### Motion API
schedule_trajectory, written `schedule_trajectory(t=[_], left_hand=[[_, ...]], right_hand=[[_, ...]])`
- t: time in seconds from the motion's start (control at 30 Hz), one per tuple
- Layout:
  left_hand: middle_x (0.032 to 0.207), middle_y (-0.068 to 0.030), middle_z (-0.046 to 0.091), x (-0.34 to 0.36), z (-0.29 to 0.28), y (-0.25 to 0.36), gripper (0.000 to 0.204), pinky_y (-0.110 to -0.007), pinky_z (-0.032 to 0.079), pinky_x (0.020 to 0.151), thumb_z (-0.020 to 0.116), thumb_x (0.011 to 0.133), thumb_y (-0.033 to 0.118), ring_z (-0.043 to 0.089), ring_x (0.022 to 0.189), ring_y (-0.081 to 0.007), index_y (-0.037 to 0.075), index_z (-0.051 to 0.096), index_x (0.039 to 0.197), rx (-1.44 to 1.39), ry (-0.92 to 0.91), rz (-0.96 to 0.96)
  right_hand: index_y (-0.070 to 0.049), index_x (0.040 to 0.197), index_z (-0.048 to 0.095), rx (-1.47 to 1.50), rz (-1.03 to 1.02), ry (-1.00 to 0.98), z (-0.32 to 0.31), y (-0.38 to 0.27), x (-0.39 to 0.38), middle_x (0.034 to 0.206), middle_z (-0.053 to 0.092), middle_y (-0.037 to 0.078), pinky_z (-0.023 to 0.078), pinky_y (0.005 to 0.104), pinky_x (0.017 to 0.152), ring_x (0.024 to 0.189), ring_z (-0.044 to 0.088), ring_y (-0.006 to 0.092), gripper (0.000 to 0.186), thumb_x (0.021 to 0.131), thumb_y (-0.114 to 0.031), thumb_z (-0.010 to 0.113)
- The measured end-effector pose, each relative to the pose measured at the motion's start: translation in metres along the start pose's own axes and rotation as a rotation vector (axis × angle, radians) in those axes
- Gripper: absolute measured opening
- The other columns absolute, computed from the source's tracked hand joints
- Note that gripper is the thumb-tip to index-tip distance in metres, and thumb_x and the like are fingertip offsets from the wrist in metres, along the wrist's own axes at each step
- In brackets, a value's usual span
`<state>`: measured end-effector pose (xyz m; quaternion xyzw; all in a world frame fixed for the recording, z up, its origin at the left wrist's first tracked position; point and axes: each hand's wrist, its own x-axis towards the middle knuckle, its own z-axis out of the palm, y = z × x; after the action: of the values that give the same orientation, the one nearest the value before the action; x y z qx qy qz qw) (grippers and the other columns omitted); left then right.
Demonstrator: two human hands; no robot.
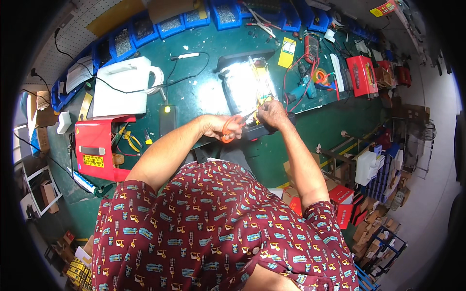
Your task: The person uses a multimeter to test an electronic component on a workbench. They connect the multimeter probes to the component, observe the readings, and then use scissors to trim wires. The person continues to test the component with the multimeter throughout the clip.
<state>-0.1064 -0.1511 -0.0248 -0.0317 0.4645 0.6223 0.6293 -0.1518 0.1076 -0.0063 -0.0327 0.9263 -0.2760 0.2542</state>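
Note:
My left hand (221, 127) grips orange-handled scissors (233, 127) at the near edge of the green bench. Their blades point toward my right hand (272, 114). That hand pinches thin wires on a black lamp unit (245, 82), whose panel glares bright white under the light. The lamp lies on the bench just beyond both hands. A small black part (257, 131) rests under my right wrist.
A red toolbox (99, 145) with pliers beside it stands at left, behind it a white box (121, 87). Blue parts bins (170, 24) line the back. At right lie a multimeter with red leads (310, 48), a drill (303, 89) and a red case (361, 75). Cartons crowd the floor at right.

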Motion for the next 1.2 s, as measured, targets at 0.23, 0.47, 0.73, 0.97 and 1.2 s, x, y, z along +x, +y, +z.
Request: schedule_trajectory(t=[0.23, 0.47, 0.73, 0.97, 1.2], left_hand=[[0.062, 0.003, 0.056, 0.007, 0.0, -0.013, 0.02, -0.025, 0.031, 0.045, 0.072, 0.09, 0.028, 0.047, 0.049, -0.0071, 0.009, 0.07, 0.085, 0.101, 0.079, 0.021], [0.067, 0.0005, 0.061, 0.01, -0.004, 0.004, 0.029, -0.023, 0.034, 0.045, 0.074, 0.092, 0.035, 0.052, 0.052, -0.0085, 0.007, 0.071, 0.091, 0.167, 0.101, -0.002], [0.074, -0.0029, 0.065, 0.003, 0.011, 0.006, 0.013, -0.026, 0.047, 0.048, 0.073, 0.093, 0.017, 0.063, 0.06, -0.0112, 0.007, 0.067, 0.09, 0.142, 0.126, 0.101], [0.08, -0.0019, 0.067, -0.009, 0.021, -0.007, 0.013, -0.03, 0.051, 0.055, 0.071, 0.092, 0.014, 0.062, 0.068, -0.0104, 0.003, 0.069, 0.097, 0.462, 0.202, 0.293], [0.083, -0.0011, 0.067, -0.029, 0.031, -0.035, 0.017, -0.028, 0.052, 0.066, 0.06, 0.099, 0.017, 0.063, 0.075, -0.0104, 0.002, 0.067, 0.099, 0.248, 0.227, 0.561]], right_hand=[[0.001, 0.082, 0.073, 0.309, -0.019, 0.371, 0.036, -0.032, -0.064, 0.07, 0.069, 0.012, 0.055, 0.0381, 0.065, 0.063, 0.067, 0.0262, 0.031, 0.089, -0.028, 0.07], [-0.001, 0.121, 0.062, 1.318, 0.66, -0.18, 0.089, -0.079, -0.124, 0.098, 0.067, 0.007, 0.058, 0.0344, 0.073, 0.08, 0.064, 0.0142, 0.08, 0.091, -0.075, 0.062], [-0.009, 0.105, 0.066, 1.672, 0.582, -0.027, 0.126, -0.09, -0.078, 0.089, 0.066, 0.005, 0.055, 0.0363, 0.074, 0.078, 0.065, 0.0179, 0.067, 0.084, -0.072, 0.073], [-0.005, 0.114, 0.063, 1.484, 0.397, 0.152, 0.126, -0.111, -0.1, 0.096, 0.067, 0.007, 0.056, 0.0331, 0.075, 0.084, 0.065, 0.0165, 0.059, 0.093, -0.06, 0.069], [-0.009, 0.136, 0.058, 1.596, 0.248, -0.307, 0.101, -0.079, -0.1, 0.116, 0.07, 0.008, 0.057, 0.0398, 0.092, 0.102, 0.07, 0.0202, 0.072, 0.106, -0.07, 0.033]])
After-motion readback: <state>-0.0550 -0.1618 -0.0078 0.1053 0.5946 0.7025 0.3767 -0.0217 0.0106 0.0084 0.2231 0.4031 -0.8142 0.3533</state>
